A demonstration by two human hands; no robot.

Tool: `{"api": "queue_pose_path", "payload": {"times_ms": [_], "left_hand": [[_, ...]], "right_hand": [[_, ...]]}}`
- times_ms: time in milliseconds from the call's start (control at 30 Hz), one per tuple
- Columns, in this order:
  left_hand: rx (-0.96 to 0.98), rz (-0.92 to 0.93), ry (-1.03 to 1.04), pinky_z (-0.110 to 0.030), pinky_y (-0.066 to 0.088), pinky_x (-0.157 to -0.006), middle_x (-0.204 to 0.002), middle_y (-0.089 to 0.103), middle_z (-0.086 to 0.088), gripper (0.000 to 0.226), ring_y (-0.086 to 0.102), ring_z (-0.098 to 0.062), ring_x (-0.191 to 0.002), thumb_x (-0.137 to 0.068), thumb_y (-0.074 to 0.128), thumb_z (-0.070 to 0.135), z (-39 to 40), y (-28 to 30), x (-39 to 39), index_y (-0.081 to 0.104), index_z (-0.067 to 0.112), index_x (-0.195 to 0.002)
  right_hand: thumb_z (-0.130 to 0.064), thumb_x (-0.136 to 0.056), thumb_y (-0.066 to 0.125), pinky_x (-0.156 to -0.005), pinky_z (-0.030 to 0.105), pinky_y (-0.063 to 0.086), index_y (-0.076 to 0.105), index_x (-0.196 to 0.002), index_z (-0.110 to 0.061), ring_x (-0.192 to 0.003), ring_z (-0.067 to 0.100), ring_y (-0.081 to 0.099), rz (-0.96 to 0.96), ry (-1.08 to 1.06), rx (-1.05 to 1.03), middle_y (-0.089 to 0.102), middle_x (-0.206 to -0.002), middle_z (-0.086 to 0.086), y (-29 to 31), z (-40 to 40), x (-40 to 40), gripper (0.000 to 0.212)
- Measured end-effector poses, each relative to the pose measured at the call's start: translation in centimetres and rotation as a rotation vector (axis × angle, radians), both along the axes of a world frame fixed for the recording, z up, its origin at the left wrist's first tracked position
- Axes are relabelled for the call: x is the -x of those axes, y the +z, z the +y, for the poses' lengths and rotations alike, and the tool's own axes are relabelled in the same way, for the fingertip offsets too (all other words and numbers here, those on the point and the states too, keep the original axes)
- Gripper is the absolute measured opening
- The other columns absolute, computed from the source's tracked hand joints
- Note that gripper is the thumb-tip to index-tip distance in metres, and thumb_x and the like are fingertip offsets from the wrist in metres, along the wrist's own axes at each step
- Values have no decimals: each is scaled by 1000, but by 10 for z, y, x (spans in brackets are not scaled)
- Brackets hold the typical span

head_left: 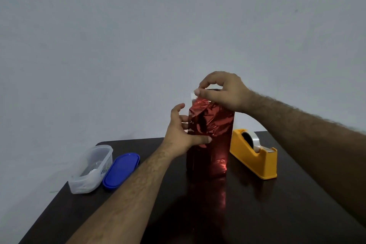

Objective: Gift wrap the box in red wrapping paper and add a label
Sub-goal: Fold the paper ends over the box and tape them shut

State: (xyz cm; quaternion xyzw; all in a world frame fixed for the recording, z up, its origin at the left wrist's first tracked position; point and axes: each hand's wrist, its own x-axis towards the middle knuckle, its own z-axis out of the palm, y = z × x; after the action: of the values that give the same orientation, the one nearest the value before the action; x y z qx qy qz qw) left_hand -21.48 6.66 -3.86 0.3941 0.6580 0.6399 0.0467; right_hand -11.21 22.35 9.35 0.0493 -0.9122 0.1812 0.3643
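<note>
No readable writing or brand anywhere we can see. Box [211, 140] stands upright on the dark table [277, 214], wrapped in shiny red wrapping paper [206, 117], crumpled and loose at the top end. Our left hand [181, 131] holds the box's upper left side, thumb pressed flat across the front face, fingers curled round the paper's edge. Our right hand [221, 91] sits above the left, over the box top, thumb and forefinger pinching a small clear strip of tape [193, 95] just at the top left corner of the paper.

Below and right of the right hand: yellow tape dispenser [255, 156] with a clear tape roll [251, 138] in it, just beside the box.

Left of the left forearm: clear plastic container [90, 168], open, something small and pale inside, we cannot tell what. Its blue lid [121, 170] lies flat touching the container's right side, between container and forearm.
</note>
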Motion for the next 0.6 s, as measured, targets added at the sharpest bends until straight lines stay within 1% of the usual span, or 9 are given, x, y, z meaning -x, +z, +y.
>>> {"api": "queue_pose_path", "payload": {"times_ms": [67,167,233,300,367,433,500,533,600], "left_hand": [[-3,-23,-37,-38,65,-90,-133,61,1,121,66,-17,-121,-61,105,12,-5,0,9,30,42,-150],[28,-38,-86,-42,65,-93,-135,62,-3,108,67,-20,-122,-68,101,8,-12,2,17,35,38,-147],[10,-48,-109,-42,63,-97,-138,60,-3,98,67,-19,-123,-74,99,15,-14,5,19,36,37,-147],[-87,-23,-72,-43,60,-102,-141,59,2,83,64,-18,-128,-77,95,31,-14,12,16,44,38,-142],[-187,54,14,-41,54,-108,-139,61,11,65,59,-9,-135,-76,90,42,-13,23,10,55,38,-131],[-222,149,74,-40,48,-111,-133,67,17,39,57,-2,-135,-84,89,37,-10,36,3,68,33,-117],[-216,209,116,-44,48,-111,-125,72,15,13,61,-4,-130,-90,86,26,-8,45,-2,77,28,-100],[-211,218,134,-46,48,-111,-121,74,14,8,63,-5,-126,-91,85,23,-6,47,-3,79,26,-93],[-198,206,146,-53,49,-111,-115,77,13,8,67,-7,-121,-92,84,20,-5,47,-4,80,25,-88]], "right_hand": [[-75,-71,77,-104,50,52,79,-92,-39,-113,7,66,-62,60,70,74,-107,-17,-3,6,-2,41],[-63,-69,84,-89,51,60,82,-91,-34,-100,13,72,-132,103,-2,77,-102,-10,-6,12,-1,37],[-59,-71,80,-87,50,61,83,-93,-33,-97,10,73,-128,101,-33,77,-99,-12,-7,14,3,34],[-60,-72,77,-91,50,59,83,-92,-35,-97,7,72,-128,98,-53,77,-98,-17,-7,14,8,33],[-65,-72,74,-98,55,54,81,-90,-37,-102,3,70,-89,75,-115,75,-100,-23,-6,13,11,34],[-68,-71,71,-103,60,46,80,-88,-38,-110,1,65,0,30,-194,72,-106,-28,-5,16,10,35],[-62,-74,72,-109,58,39,78,-93,-40,-121,3,60,180,0,-169,70,-117,-26,-11,17,6,30],[-53,-77,74,-110,52,40,78,-97,-38,-125,5,59,317,33,-80,69,-122,-22,-17,17,3,25],[-28,-85,73,-104,30,47,77,-104,-23,-124,12,60,609,142,209,70,-123,-9,-34,16,3,20]]}}
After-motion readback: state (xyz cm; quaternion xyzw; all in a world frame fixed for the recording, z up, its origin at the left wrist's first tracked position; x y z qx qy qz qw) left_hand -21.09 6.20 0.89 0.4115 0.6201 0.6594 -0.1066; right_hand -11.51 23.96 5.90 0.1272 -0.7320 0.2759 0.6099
